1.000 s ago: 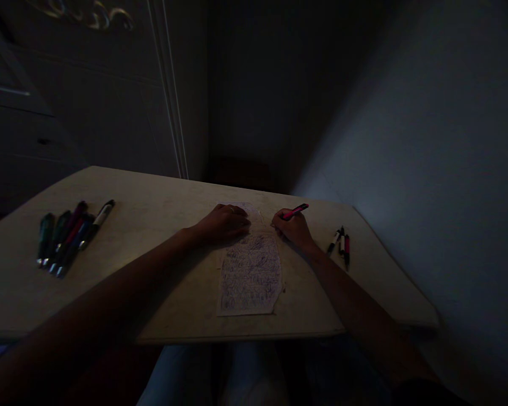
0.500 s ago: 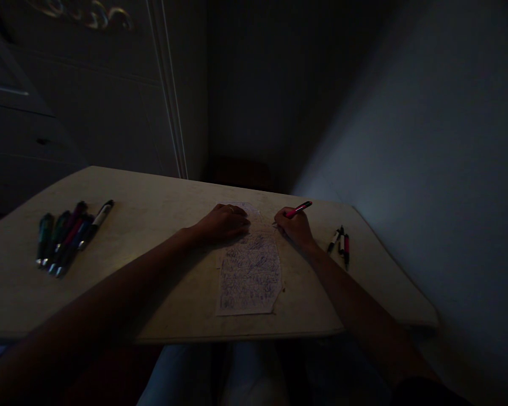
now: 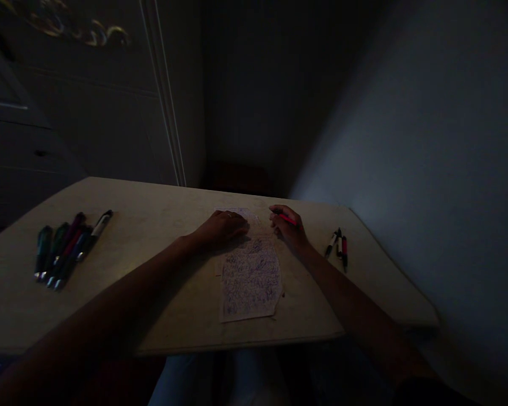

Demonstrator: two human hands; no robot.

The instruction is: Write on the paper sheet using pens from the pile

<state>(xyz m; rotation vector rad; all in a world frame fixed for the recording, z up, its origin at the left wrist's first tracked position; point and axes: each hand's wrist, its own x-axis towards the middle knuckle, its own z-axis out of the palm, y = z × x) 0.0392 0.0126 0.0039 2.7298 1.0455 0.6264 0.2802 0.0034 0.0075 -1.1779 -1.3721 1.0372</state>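
Note:
My left hand [image 3: 226, 228] lies flat, palm down, across the upper left of a paper sheet [image 3: 252, 282], with a ring on one finger. Dense blue handwriting covers the sheet, and its lower right corner is cut or torn off. Just right of the paper's top part, my right hand [image 3: 293, 232] is closed around a red pen [image 3: 287, 219]. The pen now lies across the fingers, and most of its length is hidden in the grip. In this dim light I cannot tell whether its tip touches anything.
Several pens [image 3: 63, 248] lie grouped on the left of the pale table [image 3: 152, 208]. A smaller group of pens [image 3: 339, 243] sits right of my right hand. A cabinet [image 3: 101, 107] stands beyond the table at left, and a wall [image 3: 440, 169] runs along the right.
The red pen has turned in my right hand, from slanting up to the right to lying across the fingers. My left hand stays on the paper. The view has tilted slightly upward.

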